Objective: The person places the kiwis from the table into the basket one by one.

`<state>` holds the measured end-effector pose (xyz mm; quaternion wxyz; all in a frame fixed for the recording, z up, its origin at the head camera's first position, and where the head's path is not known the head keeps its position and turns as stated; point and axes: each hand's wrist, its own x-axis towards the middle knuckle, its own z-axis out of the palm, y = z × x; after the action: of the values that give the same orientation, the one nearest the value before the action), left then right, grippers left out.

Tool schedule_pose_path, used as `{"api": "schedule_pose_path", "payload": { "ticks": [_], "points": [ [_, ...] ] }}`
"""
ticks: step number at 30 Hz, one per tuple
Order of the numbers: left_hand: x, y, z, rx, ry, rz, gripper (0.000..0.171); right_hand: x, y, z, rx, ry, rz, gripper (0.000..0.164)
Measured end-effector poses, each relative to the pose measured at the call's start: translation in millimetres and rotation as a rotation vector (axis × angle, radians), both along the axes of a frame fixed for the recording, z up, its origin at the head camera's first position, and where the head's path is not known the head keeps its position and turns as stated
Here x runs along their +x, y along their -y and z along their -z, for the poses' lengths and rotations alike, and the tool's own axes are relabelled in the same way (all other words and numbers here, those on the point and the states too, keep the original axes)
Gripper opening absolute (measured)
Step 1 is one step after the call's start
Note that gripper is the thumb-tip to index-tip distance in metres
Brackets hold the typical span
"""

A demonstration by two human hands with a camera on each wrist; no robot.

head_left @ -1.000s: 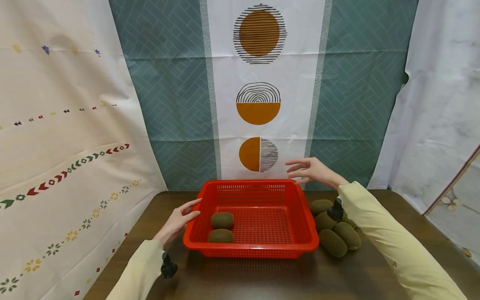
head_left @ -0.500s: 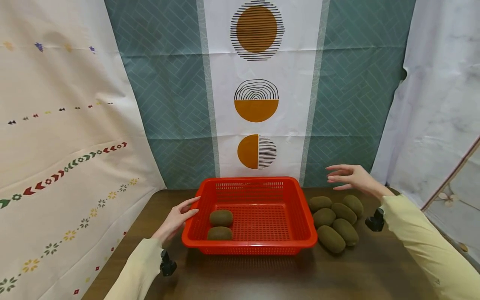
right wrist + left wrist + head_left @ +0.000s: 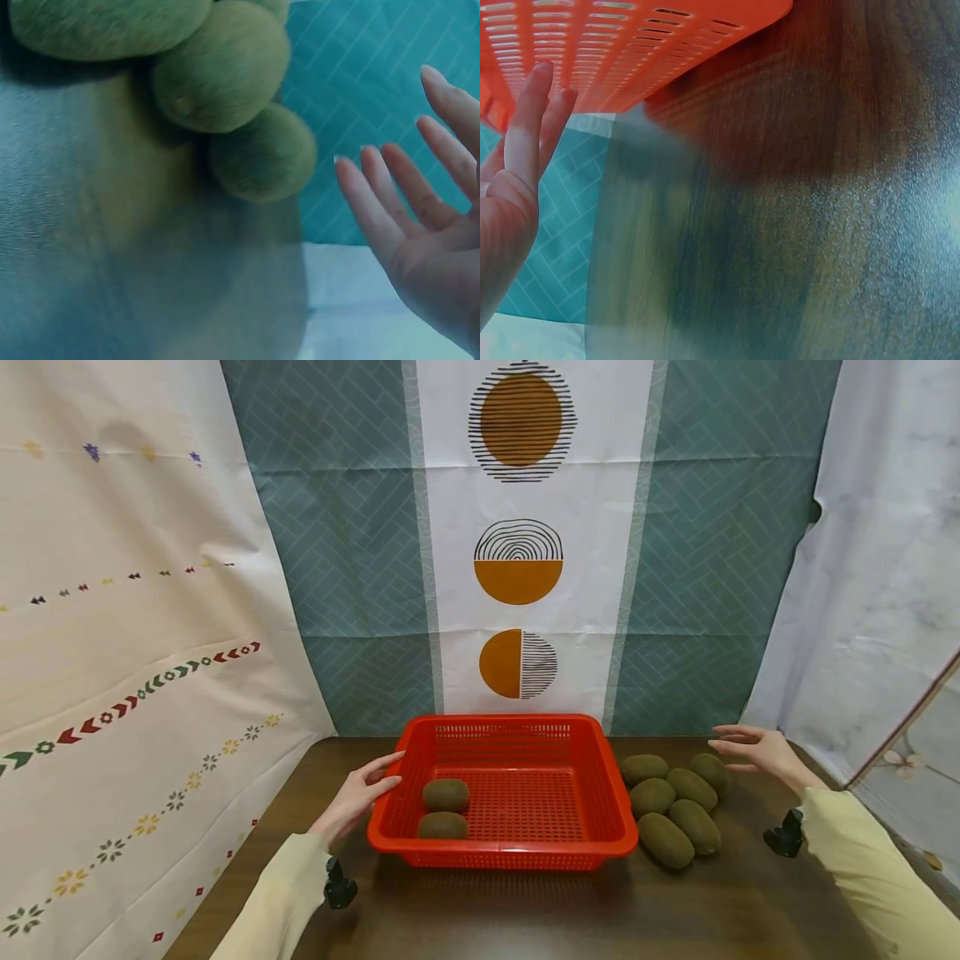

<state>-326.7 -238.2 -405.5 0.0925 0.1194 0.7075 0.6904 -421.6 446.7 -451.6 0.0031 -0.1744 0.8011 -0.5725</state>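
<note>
- Your left hand [image 3: 352,802]: released, fingers extended at the left edge of the red basket [image 3: 498,846]; whether the fingertips press on it is hard to tell.
- Your right hand [image 3: 767,753]: released, fingers loosely spread, near the far-right kiwi [image 3: 710,772].
- Two kiwis [image 3: 446,796] lie inside the basket, along its left side.
- Six kiwis, the far-right one included, lie clustered on the counter [image 3: 510,914], just right of the basket.

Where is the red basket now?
In the head view, the red basket is on the table, between the left hand and the loose kiwis to its right.
</note>
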Motion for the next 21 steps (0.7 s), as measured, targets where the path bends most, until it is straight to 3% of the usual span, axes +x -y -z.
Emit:
{"api": "schedule_pose_path", "payload": {
  "ticks": [3, 5, 11, 13, 16, 21],
  "points": [
    [-0.8, 0.5, 1.4, 0.012, 0.002, 0.004, 0.054, -23.2, -23.9, 37.3, 0.024, 0.006, 0.08, 0.045],
    [-1.4, 0.8, 2.3, 0.009, 0.001, 0.001, 0.055, -18.4, -20.5, 39.1, 0.04, 0.042, 0.147, 0.052],
    [-2.5, 1.1, 2.5, -0.009, 0.001, -0.014, 0.054, 36.5, 27.3, -3.3, 0.073, 0.13, 0.195, 0.064],
    [-2.3, 1.0, 1.8, -0.015, 0.001, -0.02, 0.054, 48.6, 41.1, -11.0, 0.085, 0.153, 0.212, 0.066],
    [-2.0, 1.0, 1.0, -0.02, -0.002, -0.024, 0.054, 56.3, 54.1, -14.3, 0.102, 0.21, 0.235, 0.071],
    [-1.5, 0.7, 2.3, -0.011, -0.002, -0.025, 0.054, 53.6, 61.0, -10.4, 0.145, 0.268, 0.255, 0.077]
  ]
}}
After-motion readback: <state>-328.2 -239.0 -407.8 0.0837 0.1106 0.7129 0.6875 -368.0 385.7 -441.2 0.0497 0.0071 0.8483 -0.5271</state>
